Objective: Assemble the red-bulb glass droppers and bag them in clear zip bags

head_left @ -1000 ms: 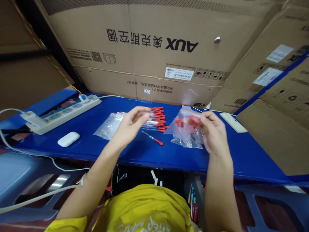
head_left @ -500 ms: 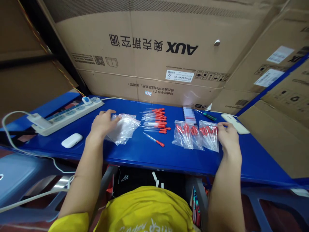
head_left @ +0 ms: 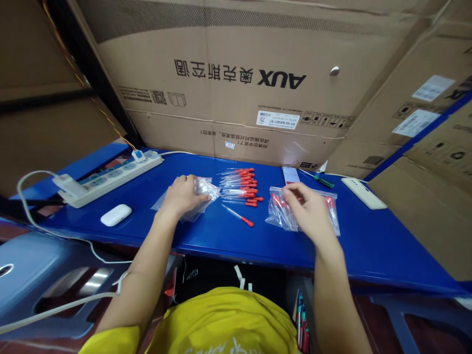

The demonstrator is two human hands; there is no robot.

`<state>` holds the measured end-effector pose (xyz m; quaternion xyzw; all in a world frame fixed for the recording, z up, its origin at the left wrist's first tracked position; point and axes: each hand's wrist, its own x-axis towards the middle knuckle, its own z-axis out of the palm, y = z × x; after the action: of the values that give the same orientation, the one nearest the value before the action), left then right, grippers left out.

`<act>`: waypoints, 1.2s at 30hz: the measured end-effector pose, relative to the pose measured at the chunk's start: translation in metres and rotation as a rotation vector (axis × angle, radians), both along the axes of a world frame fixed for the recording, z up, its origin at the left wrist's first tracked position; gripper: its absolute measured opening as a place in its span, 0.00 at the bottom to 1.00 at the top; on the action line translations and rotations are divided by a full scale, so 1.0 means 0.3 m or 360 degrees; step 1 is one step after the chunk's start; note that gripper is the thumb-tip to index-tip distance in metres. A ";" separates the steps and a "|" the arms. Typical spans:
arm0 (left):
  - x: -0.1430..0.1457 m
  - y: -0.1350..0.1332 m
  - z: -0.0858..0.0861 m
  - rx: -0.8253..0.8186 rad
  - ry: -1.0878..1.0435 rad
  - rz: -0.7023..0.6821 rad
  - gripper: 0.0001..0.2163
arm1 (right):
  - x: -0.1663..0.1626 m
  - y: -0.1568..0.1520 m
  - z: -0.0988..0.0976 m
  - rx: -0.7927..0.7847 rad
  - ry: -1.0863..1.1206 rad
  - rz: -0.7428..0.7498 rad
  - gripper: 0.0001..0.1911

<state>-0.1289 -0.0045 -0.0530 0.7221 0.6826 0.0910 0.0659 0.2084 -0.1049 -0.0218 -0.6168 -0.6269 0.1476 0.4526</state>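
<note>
My left hand lies on a stack of empty clear plastic bags on the blue shelf, fingers curled round the top bag. My right hand hovers over filled bags of red-capped droppers, fingers loosely bent and apart, nothing in them. Between my hands lies a pile of loose red-capped droppers, and a single dropper lies apart in front of it.
A white power strip with a plugged cable and a white earbud case sit at the left. A white phone, a green screwdriver and a small label lie at the right. Large cardboard boxes wall the back.
My right hand let go of the filled bags at the right and moved left over them. My left hand shifted right onto the empty bags and curled on one.
</note>
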 end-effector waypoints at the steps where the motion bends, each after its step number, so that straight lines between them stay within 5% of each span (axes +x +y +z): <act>1: 0.000 0.001 -0.002 0.0017 0.0008 0.0010 0.39 | -0.048 -0.004 0.000 -0.0026 0.0029 0.0123 0.13; 6: -0.028 0.021 -0.015 0.0018 -0.0041 0.0010 0.37 | -0.194 0.005 -0.051 -0.0149 0.0036 0.0457 0.09; 15: -0.038 0.012 0.042 0.0315 -0.0715 -0.0191 0.11 | -0.238 0.026 -0.110 -0.0119 0.0151 0.0463 0.08; 21: 0.035 -0.081 0.122 0.0007 -0.1418 -0.0587 0.18 | -0.247 0.024 -0.102 -0.0038 0.0488 0.0481 0.17; 29: 0.125 -0.181 0.170 -0.0143 -0.1327 -0.0940 0.17 | -0.239 0.010 -0.082 -0.0168 0.0857 0.0761 0.16; 36: 0.148 -0.171 0.134 -0.0024 -0.1151 -0.1044 0.21 | -0.234 0.013 -0.077 0.0073 0.0449 0.0655 0.08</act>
<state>-0.0844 -0.0559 -0.0127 0.8207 0.3531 0.3055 0.3291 0.1382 -0.1011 -0.0449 -0.4391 -0.6730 0.3069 0.5100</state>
